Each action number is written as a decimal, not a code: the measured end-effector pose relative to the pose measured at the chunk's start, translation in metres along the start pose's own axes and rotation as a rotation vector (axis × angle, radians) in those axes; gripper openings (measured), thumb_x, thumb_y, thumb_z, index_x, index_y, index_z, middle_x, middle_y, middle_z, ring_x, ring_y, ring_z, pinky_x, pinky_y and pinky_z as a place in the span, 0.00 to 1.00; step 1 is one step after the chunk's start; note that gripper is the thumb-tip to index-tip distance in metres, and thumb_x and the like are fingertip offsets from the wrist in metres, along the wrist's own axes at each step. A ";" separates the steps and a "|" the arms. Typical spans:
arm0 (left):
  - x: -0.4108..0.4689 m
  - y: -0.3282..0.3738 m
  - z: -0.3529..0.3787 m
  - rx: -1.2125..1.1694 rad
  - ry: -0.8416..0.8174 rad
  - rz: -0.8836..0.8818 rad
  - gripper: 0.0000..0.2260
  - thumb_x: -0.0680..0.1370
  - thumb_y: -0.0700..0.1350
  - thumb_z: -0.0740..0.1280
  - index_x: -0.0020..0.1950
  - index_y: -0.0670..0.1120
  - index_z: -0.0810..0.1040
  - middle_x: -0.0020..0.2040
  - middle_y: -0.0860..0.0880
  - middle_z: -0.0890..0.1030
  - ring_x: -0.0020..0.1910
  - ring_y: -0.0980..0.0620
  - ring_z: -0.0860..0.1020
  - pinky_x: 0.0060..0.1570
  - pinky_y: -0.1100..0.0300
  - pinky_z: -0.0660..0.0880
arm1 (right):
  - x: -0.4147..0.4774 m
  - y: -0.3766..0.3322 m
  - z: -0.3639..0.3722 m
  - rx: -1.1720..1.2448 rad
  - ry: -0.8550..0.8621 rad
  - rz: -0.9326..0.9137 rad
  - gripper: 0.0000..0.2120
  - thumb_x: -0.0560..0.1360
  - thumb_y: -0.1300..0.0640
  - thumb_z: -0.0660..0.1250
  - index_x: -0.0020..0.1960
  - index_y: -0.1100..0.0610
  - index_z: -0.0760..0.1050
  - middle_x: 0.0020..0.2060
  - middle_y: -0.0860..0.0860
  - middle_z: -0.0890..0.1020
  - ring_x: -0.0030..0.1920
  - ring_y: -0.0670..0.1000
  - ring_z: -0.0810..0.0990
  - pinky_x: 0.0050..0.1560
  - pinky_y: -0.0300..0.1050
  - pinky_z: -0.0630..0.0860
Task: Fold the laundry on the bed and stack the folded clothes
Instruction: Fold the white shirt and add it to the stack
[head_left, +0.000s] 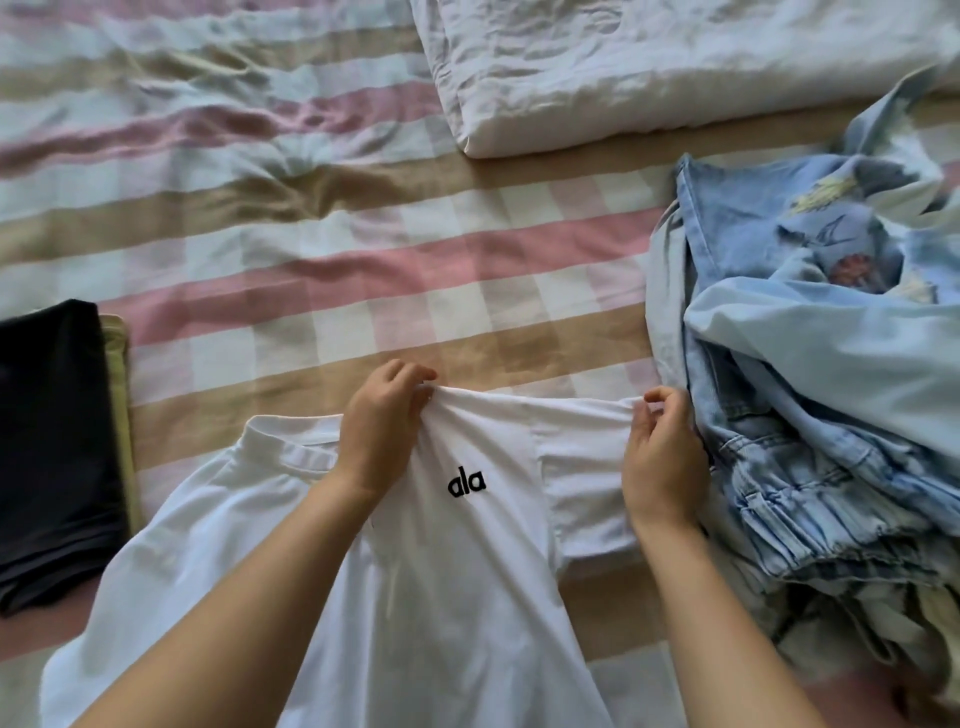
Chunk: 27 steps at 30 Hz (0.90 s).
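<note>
A white T-shirt (457, 561) with a small black logo lies on the bed in front of me, its collar at the left. My left hand (382, 423) pinches the shirt's far edge near the shoulder. The end of the right sleeve is pinched by my right hand (662, 457). The fabric is stretched between both hands. A folded stack (54, 447) sits at the left edge, a black garment on top of a pale yellow one.
A heap of unfolded laundry (810, 395), light blue denim and pale blue cloth, lies at the right, touching my right hand. A folded white quilt (649, 67) lies at the back. The bed sheet (363, 270) has pink, beige and white checks.
</note>
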<state>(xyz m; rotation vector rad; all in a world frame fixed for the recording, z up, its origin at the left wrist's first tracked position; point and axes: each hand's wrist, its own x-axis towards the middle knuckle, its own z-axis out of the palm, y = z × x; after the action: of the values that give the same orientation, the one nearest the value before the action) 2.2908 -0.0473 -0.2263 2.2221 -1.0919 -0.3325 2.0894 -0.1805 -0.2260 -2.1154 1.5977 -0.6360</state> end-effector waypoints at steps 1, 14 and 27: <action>0.001 0.000 0.004 0.087 -0.010 0.055 0.04 0.73 0.34 0.67 0.47 0.38 0.80 0.45 0.41 0.80 0.44 0.41 0.78 0.41 0.50 0.74 | 0.001 0.003 0.003 -0.066 0.001 0.013 0.09 0.79 0.57 0.58 0.54 0.62 0.71 0.47 0.61 0.81 0.42 0.64 0.80 0.33 0.45 0.63; -0.058 0.023 0.030 0.479 -0.447 0.153 0.23 0.79 0.57 0.50 0.74 0.56 0.57 0.76 0.53 0.50 0.75 0.50 0.49 0.72 0.44 0.46 | -0.054 -0.011 0.014 -0.412 -0.428 -0.402 0.29 0.74 0.44 0.45 0.71 0.55 0.65 0.72 0.57 0.64 0.71 0.57 0.63 0.68 0.60 0.60; -0.177 -0.095 -0.129 0.206 0.341 -0.407 0.17 0.75 0.44 0.56 0.52 0.37 0.80 0.50 0.39 0.80 0.50 0.40 0.75 0.52 0.53 0.68 | -0.125 -0.171 0.069 -0.030 -0.558 -0.794 0.11 0.72 0.61 0.67 0.53 0.58 0.79 0.51 0.54 0.81 0.52 0.60 0.78 0.50 0.54 0.75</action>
<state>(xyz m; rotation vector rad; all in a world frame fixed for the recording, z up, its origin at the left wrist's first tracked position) 2.2998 0.1892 -0.1967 2.5613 -0.5086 -0.0014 2.2334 -0.0125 -0.1974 -2.6146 0.4528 -0.1882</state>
